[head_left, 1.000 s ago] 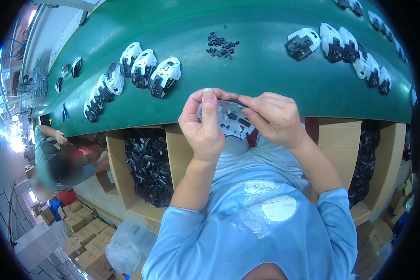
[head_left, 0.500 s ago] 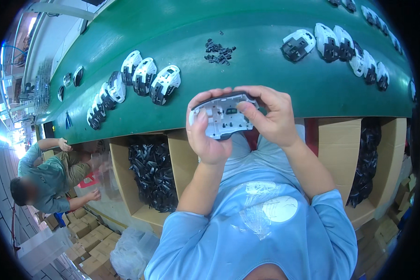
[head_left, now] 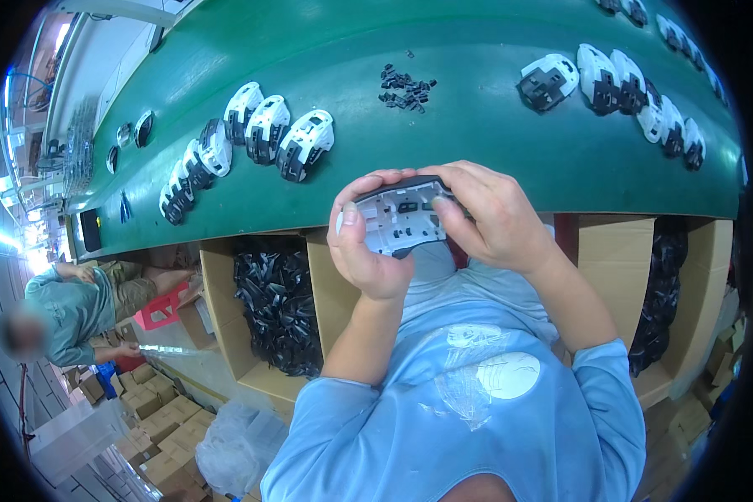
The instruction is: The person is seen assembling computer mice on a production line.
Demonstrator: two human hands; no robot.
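Above my lap, in front of the table edge, both hands hold a curved plastic shell (head_left: 391,220) with a black rim. Its hollow inner side, white with small black pieces in it, faces up toward me. My left hand (head_left: 364,251) is closed round the left end, thumb inside the rim. At the other end grips my right hand (head_left: 502,219), its thumb pressing inside near the upper right corner. Whether a small part sits under that thumb is hidden. Beyond my hands, a loose pile of small black plastic pieces (head_left: 406,90) lies on the green table (head_left: 443,138).
Similar white-and-black shells stand in a row at left (head_left: 307,144) and another at right (head_left: 550,81). Open cardboard boxes of black parts (head_left: 276,309) flank my legs. Blue-handled pliers (head_left: 125,207) lie far left. A co-worker (head_left: 71,309) sits there, above cartons and a plastic bag (head_left: 236,448).
The view has shifted slightly. Both hands keep hold of the shell, my right thumb still inside it. The co-worker's arms have moved, and a clear strip now shows by one hand.
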